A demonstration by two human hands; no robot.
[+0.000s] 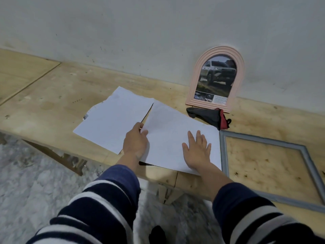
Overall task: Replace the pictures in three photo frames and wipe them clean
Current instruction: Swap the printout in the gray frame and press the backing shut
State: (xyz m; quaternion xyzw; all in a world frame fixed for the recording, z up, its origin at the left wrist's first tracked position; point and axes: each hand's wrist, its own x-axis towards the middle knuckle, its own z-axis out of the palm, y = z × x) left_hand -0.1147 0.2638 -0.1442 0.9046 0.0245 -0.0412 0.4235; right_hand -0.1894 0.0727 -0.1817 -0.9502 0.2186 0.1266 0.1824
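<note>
A white sheet (173, 127) lies face down on the wooden bench (52, 95). My right hand (197, 152) presses flat on it with fingers spread. My left hand (136, 142) pinches the sheet's left edge, thumb on top. A second pile of white sheets (112, 117) lies to the left, partly under the first. A grey rectangular frame (309, 164) lies flat and empty on the right, the wood showing through it. A pink arched frame (217, 78) with a picture of a pickup truck leans against the wall. A black and red cloth (211, 117) lies in front of it.
The bench runs along a pale wall (140, 32). Its front edge (168, 175) lies just below my hands, with marbled floor (35, 182) beneath. A dark object (157, 233) shows on the floor between my sleeves.
</note>
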